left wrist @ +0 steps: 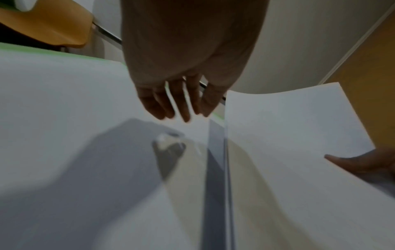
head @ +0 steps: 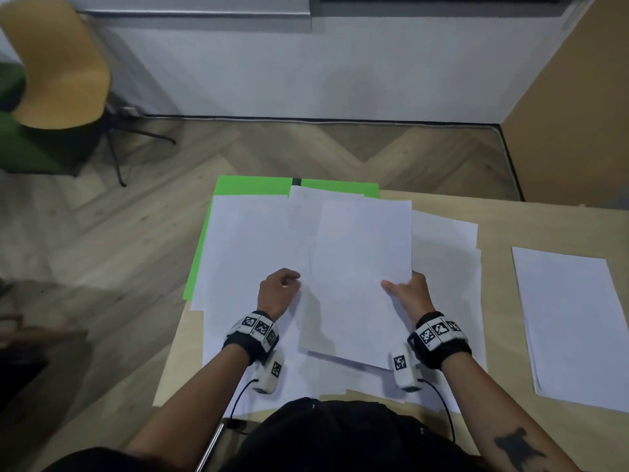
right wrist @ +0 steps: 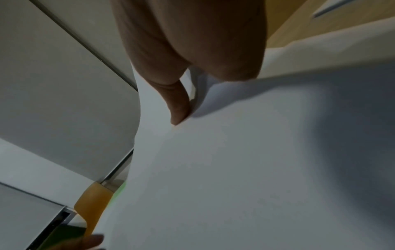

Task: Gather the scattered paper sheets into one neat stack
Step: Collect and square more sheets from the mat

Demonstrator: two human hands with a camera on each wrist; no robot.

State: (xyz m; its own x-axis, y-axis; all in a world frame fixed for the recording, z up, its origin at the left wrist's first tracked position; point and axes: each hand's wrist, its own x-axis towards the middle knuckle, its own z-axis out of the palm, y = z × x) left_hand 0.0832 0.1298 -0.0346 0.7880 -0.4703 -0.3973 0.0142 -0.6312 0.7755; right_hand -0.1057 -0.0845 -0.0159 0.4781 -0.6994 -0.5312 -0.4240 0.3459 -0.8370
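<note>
Wood-topped table [head: 531,229] under my hands, herringbone plank floor [head: 143,212] beyond its far edge, pale wall [head: 306,69] behind that. Between my two hands is a held sheaf of white paper [head: 357,267], raised off the table at its near end, a shadow showing beneath its near edge. My right hand [head: 410,294] grips this sheaf at its right edge: the thumb [right wrist: 179,103] lies on top of the paper, the other fingers are hidden under it. My left hand [head: 277,294] is just to the left of the sheaf; in the head view the fingers look curled near the paper's left edge, in the left wrist view the fingers [left wrist: 183,104] hang loosely extended above the sheets with nothing between them, so I record them as relaxed and holding nothing. Under both hands lie overlapping loose white sheets [head: 245,240], spread unevenly and not squared. Further out past my fingertips, a green mat [head: 252,185] shows from under those sheets at the far and left edges. Well apart to the right of my right hand sits a separate pile of white sheets [head: 571,321] on the bare wood. Far off to the left stands a yellow chair [head: 58,63] on the floor.
</note>
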